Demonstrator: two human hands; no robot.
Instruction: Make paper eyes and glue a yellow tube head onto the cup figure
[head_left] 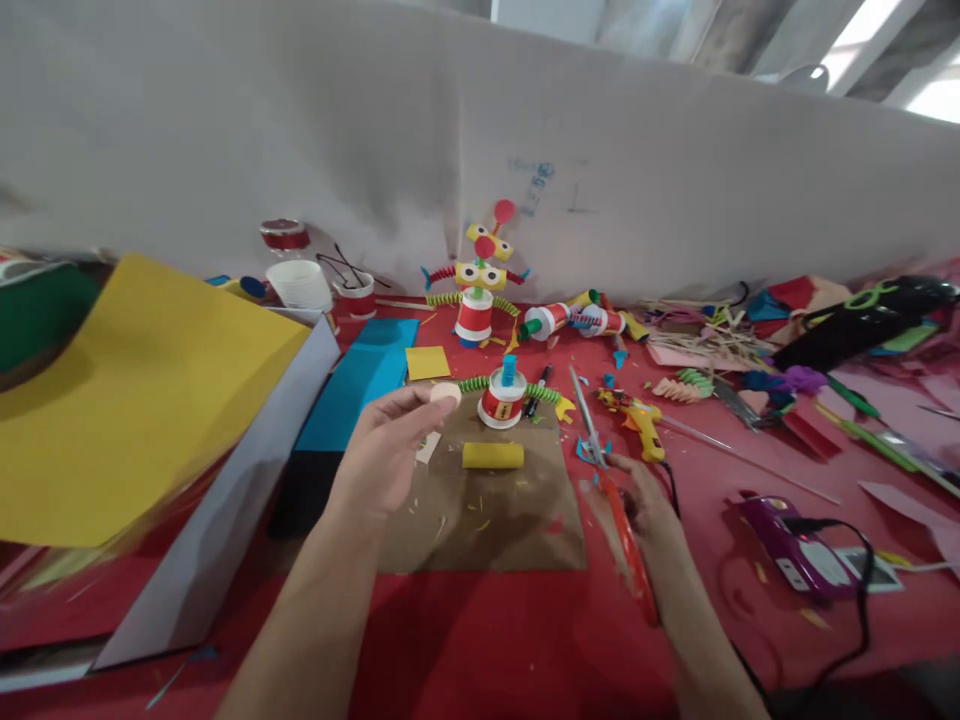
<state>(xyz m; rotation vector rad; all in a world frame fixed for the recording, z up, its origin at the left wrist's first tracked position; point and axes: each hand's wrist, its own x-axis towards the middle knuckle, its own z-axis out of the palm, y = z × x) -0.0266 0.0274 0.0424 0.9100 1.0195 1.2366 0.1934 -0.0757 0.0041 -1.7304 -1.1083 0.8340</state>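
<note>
My left hand (379, 455) pinches a small cream paper disc (447, 394) between thumb and fingertips, above the brown board. My right hand (654, 505) is closed at a pair of scissors (628, 550) with orange handles; the blades point away from me. Between my hands a yellow paper roll (493, 456) lies on the brown board (487, 540). Just beyond it stands a red and white paper cup figure (501, 400) with green coiled arms and a blue tab on top. A small white paper piece (428, 447) lies beside my left hand.
Finished cup figures (474, 315) stand at the back by the white wall. A yellow glue gun (643, 425) and a purple power strip (795, 550) with cables lie at right. Yellow sheets (150, 400) and blue card (360, 385) are at left. Craft scraps crowd the right.
</note>
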